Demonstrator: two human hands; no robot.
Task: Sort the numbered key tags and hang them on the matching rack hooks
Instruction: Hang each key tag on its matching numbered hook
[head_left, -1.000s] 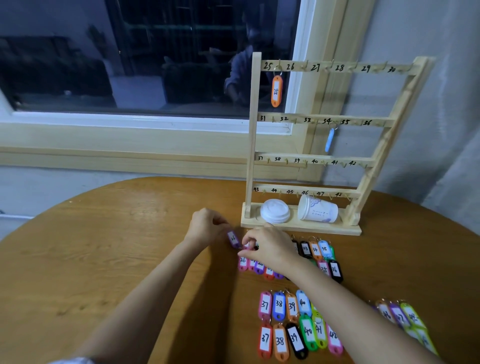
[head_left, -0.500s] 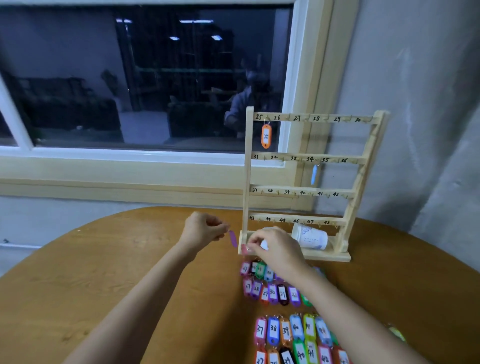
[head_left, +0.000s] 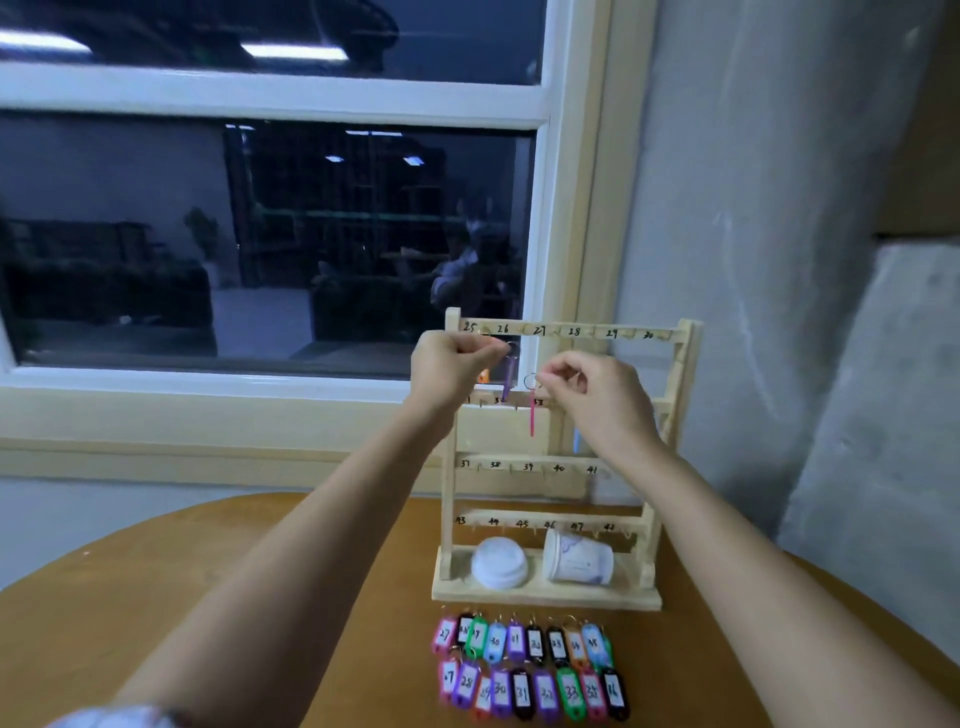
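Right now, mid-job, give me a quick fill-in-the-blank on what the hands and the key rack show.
The left hand holds a tag coloured ___.
The right hand pinches the ring of another tag, coloured ___.
On the base of the rack, the cup lies on its ___.
The rack's top rail is numbered 25 to ___.
Missing words: purple; pink; side; 30.

Left hand (head_left: 452, 364) and purple tag (head_left: 508, 379), right hand (head_left: 592, 395) and pink tag (head_left: 532, 415), now up from table (head_left: 260, 597) to rack (head_left: 571, 331) top rail
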